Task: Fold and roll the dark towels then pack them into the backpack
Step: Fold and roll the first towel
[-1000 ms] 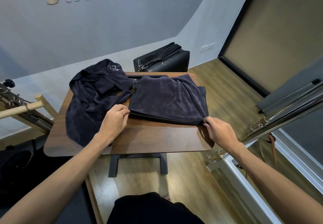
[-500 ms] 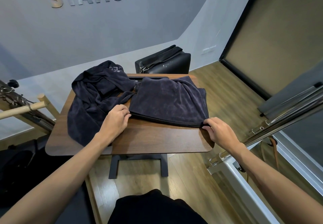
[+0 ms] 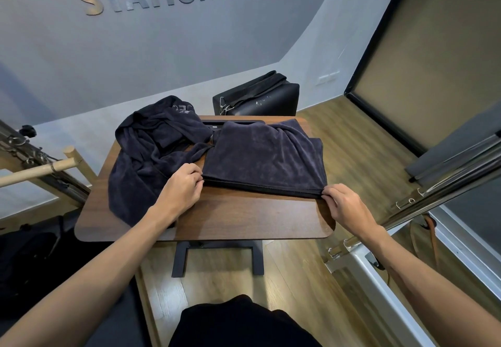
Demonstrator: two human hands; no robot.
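Note:
A folded dark navy towel (image 3: pixel 264 159) lies flat on the right half of the wooden table (image 3: pixel 244 219). My left hand (image 3: pixel 180 189) pinches its near left corner. My right hand (image 3: pixel 344 203) pinches its near right corner at the table's right edge. A second dark towel (image 3: pixel 149 157) lies crumpled in a heap on the left half and hangs over the table's left side. A black bag (image 3: pixel 260 97) with a strap stands on the floor behind the table.
Wooden bars and metal springs (image 3: pixel 40 165) stick out at the left. Chrome rails (image 3: pixel 433 184) run along the right, close to my right forearm. A dark bag (image 3: pixel 24 262) lies on the floor at the lower left.
Both hands keep their grip on the folded towel's near corners. The view has tilted slightly, and the towel's near edge looks a little straighter.

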